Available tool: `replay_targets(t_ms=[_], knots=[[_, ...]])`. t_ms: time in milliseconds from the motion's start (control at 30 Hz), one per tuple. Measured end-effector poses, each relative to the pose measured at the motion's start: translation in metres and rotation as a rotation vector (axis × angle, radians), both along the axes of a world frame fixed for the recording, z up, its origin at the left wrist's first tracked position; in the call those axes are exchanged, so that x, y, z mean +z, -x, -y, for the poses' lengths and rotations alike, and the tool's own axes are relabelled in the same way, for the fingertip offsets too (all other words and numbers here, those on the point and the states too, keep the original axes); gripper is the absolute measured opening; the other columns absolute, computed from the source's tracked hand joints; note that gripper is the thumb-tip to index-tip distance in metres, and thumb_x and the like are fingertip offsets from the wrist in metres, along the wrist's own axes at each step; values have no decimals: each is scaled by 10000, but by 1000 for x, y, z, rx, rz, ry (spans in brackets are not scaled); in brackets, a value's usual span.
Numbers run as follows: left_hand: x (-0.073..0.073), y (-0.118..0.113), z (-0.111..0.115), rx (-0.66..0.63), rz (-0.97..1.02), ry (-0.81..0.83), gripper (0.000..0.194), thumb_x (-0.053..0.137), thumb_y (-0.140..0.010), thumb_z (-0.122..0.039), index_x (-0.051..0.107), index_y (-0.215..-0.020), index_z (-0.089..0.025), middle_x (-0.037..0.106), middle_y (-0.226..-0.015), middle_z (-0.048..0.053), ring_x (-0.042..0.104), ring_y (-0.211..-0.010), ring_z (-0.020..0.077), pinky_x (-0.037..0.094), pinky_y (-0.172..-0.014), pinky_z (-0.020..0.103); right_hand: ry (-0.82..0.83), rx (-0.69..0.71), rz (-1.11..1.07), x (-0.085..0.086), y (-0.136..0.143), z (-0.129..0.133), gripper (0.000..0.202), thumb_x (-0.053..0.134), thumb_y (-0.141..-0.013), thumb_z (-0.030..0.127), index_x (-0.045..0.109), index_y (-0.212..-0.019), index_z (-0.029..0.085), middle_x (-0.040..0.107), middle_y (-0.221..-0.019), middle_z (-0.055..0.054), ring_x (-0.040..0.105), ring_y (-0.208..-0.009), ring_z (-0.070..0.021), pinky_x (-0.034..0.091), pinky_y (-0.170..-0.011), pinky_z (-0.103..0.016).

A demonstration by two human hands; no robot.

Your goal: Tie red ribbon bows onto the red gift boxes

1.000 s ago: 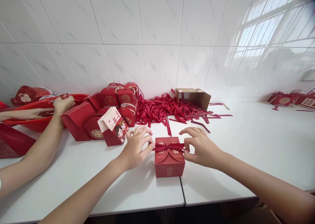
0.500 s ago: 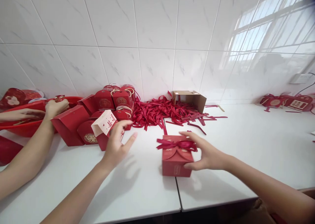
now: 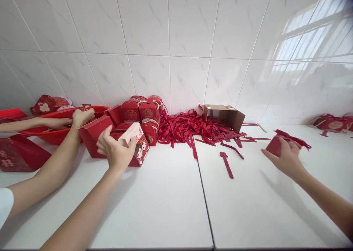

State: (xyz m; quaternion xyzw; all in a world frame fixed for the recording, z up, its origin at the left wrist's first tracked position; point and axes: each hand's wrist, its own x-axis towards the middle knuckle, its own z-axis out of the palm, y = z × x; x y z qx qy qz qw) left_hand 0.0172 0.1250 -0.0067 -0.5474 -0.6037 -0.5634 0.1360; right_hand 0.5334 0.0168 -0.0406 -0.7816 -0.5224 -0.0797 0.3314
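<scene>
My right hand (image 3: 288, 159) grips a red gift box (image 3: 274, 145) with a dark red ribbon bow on top. The shadow lies apart from it, so the box looks lifted off the table. On the left, my left hand (image 3: 116, 150) is among standing gift boxes, fingers apart. Its fingers lie in front of a tall red box (image 3: 93, 137), and its thumb overlaps a white-topped gift box (image 3: 140, 148) with cartoon faces. Whether it touches the boxes is unclear. A red box behind the hand is mostly hidden.
Red boxes with rope handles (image 3: 150, 109) are stacked near the wall. Beside them lie a heap of red ribbons (image 3: 184, 128), a cardboard box (image 3: 237, 118) and loose red strips (image 3: 227, 166). Another person's hands (image 3: 82, 117) are at a red basin (image 3: 52, 135). More boxes (image 3: 335, 124) stand far right.
My right hand has carried the bowed gift box to the right and lifted it. My left hand has moved left among the boxes. The view has shifted right, and a loose red strip now shows.
</scene>
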Motion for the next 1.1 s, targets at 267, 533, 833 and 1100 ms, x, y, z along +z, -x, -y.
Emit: replay_targets(t_ms=[267,533,833,1100], knots=[[-5,-9,5,-573,473,126,598,672,-717,-302,353,-1215,-213,684,-933,82,672,-886,219,531,-797,371,-101,589,-300,38,155,-42,703,583,-789,507,307,-1378,241,366,-1423,-146,343,-1325,-305,374,-1036,-505],[-5,-66,57,-1009,496,393,659,642,-786,-316,274,-1330,-252,658,-895,45,654,-746,157,533,-719,299,-35,1117,-606,41,248,-59,635,700,-734,408,436,-1288,243,634,-1022,-62,622,-910,-182,504,-825,-345],[-13,-61,54,-1127,405,604,171,638,-790,-366,674,-816,-201,641,-846,36,623,-775,181,517,-664,252,137,1145,-767,40,244,-59,329,730,-653,503,640,-638,187,602,-755,-22,570,-665,-156,474,-583,-278],[-27,-60,52,-1038,269,564,199,614,-793,-395,740,-860,-256,699,-1019,54,622,-1002,268,537,-840,318,112,1093,-455,25,204,-78,281,537,-829,487,690,-842,252,693,-917,0,634,-892,-181,490,-834,-280]])
